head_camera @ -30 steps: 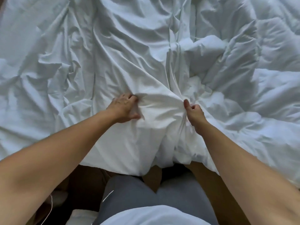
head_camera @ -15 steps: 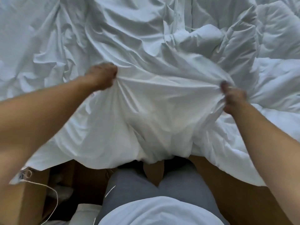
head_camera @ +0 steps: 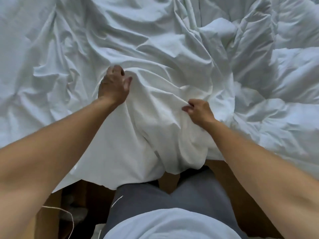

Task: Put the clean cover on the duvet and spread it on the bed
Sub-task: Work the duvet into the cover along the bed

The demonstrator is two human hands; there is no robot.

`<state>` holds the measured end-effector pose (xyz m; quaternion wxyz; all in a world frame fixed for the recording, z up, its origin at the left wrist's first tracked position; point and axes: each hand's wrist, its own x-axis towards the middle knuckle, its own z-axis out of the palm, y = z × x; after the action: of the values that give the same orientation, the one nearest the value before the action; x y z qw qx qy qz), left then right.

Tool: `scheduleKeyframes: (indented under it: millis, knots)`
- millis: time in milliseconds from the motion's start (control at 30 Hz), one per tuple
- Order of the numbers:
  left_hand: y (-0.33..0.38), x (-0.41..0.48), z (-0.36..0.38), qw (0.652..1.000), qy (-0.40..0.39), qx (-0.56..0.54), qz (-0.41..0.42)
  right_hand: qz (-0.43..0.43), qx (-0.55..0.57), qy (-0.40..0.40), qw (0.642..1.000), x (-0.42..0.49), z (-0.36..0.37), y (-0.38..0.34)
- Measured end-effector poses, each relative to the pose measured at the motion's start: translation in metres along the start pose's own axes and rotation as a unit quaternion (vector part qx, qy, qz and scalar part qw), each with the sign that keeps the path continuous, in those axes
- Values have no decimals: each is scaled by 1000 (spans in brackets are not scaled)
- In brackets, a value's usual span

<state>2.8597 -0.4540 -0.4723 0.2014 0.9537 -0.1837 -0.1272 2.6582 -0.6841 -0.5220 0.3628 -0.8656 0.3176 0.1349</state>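
**tumble_dry:** ok so where's everything at right now? all I see is white.

**linen_nerd:** yeah it's a lot of white lol. The cover (head_camera: pixel 155 135) is the thin smooth cloth in the middle. It's crumpled, and its near edge hangs down in front of the person's grey trousers (head_camera: pixel 155 200). The duvet (head_camera: pixel 284 75) is the puffier stuff on the right, bunched up and touching the cover's right side. Can't tell whether any of it is inside the cover.

**tumble_dry:** and the hands?

**linen_nerd:** both on the cover, apart from each other. Left hand (head_camera: pixel 113 85) sits farther up. Its knuckles are bent and the fingers dig into a raised fold with the thumb (head_camera: pixel 128 81) stretched across it, so it's gripping cloth. Right hand (head_camera: pixel 198 111) is nearer and lower, with fingertips (head_camera: pixel 187 107) curled in, pinching a bunch of the same cloth close to where the duvet starts. Both arms are bare and reach in from the bottom corners.

**tumble_dry:** anything else around?

**linen_nerd:** white shirt (head_camera: pixel 172 225) at the very bottom, and a thin white cord (head_camera: pixel 72 221) looping at lower left over something brown.
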Motion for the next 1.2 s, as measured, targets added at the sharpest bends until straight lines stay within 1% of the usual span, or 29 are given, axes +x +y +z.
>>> scheduleKeyframes:
  millis: [33, 67, 100, 133, 167, 200, 233, 300, 400, 500, 567, 600, 633, 667, 700, 733, 767, 800, 833, 867, 900, 967, 1000, 1067, 1100, 1133, 1200]
  knots:
    - [-4, -16, 2, 999, -40, -20, 0, 1, 9, 44, 999, 9, -14, 3]
    - [-7, -34, 5, 994, -106, -3, 11, -2, 7, 84, 996, 18, -30, 7]
    - [-12, -52, 10, 980, -185, 68, 26, -3, -2, 117, 993, 26, -47, 9]
    - [-17, -69, 15, 958, -248, 143, 34, -6, -13, 139, 990, 35, -62, 12]
    - [-22, -82, 20, 939, -284, 192, 29, -10, -25, 154, 988, 42, -75, 13]
    - [-26, -89, 22, 937, -291, 193, 26, -12, -34, 167, 985, 49, -85, 14]
    - [-28, -90, 22, 945, -280, 166, 23, -11, -37, 182, 983, 55, -94, 14]
    - [-26, -74, 13, 958, -239, 151, 45, -8, -29, 209, 977, 68, -108, 16]
    - [-18, -30, -19, 982, -113, 147, 47, -5, -20, 218, 976, 84, -120, 22]
    - [-6, 14, -50, 981, 13, 187, 53, -3, -19, 219, 976, 95, -128, 24]
    - [11, 29, -55, 978, 74, 188, 49, 40, -5, 230, 972, 102, -129, 17]
    - [20, 31, -51, 978, 96, 183, 39, 64, 5, 249, 966, 100, -126, 10]
    - [28, 31, -46, 978, 111, 174, 21, 62, 20, 277, 959, 92, -119, -1]
    - [34, 30, -39, 979, 122, 161, -1, 17, 35, 302, 952, 79, -107, -12]
    - [37, 27, -32, 980, 132, 143, -29, -63, 45, 290, 954, 61, -88, -24]
    - [38, 24, -25, 980, 149, 122, -57, -146, 33, 229, 962, 38, -62, -34]
    - [37, 22, -21, 977, 169, 97, -82, -200, -11, 131, 971, 15, -35, -41]
    - [34, 22, -17, 974, 189, 73, -102, -217, -58, 43, 974, -1, -12, -43]
    - [31, 22, -16, 972, 202, 50, -113, -199, -82, -14, 977, -9, 6, -40]
    - [28, 21, -14, 971, 207, 27, -117, -168, -74, -42, 982, -8, 18, -33]
    - [24, 20, -13, 973, 201, 7, -116, -139, -38, -55, 988, -5, 20, -28]
    - [15, 7, -8, 982, 148, -43, -108, -129, 19, -57, 990, 8, 11, -20]
    - [10, -4, -5, 987, 99, -72, -103, -131, 41, -47, 990, 15, 2, -16]
    - [-4, -33, 0, 991, -10, -98, -94, -129, 28, -26, 991, 27, -22, -10]
    - [-15, -48, 3, 992, -46, -77, -93, -130, -3, -15, 991, 33, -32, -6]
    - [-28, -61, 5, 992, -64, -33, -101, -130, -39, -5, 991, 39, -41, -3]
    - [-57, -86, 9, 983, -82, 54, -154, -131, -111, 29, 985, 52, -58, 2]
